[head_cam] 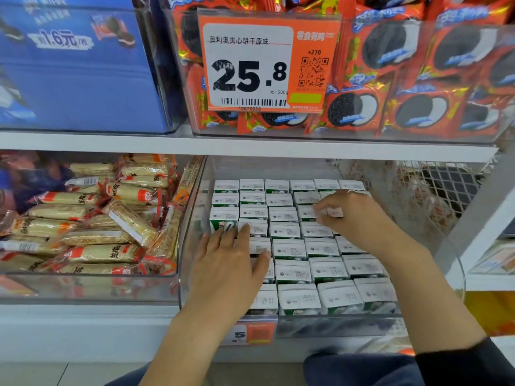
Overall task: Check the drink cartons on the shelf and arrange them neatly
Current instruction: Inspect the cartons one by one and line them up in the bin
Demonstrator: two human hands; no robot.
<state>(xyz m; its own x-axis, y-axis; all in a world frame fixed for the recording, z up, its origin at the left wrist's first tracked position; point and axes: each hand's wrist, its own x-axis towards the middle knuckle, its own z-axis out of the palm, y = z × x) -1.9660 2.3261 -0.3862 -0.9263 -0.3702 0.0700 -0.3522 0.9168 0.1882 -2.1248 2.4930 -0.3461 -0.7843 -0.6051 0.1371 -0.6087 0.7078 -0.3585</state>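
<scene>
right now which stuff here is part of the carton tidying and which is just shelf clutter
Job: drink cartons; clear bin holding them; left hand; right hand.

Not job: wrapped snack bars; red cookie packs; blue box; orange price tag.

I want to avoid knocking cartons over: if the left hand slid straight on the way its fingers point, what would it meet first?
Probably the raised green-fronted carton in the left column: the left hand lies flat on the cartons, fingertips nearly at it. Depth is unclear.

Left hand (228,263) hides front-left cartons (295,249); carton print too small; lower price tag (250,332) blurred.
</scene>
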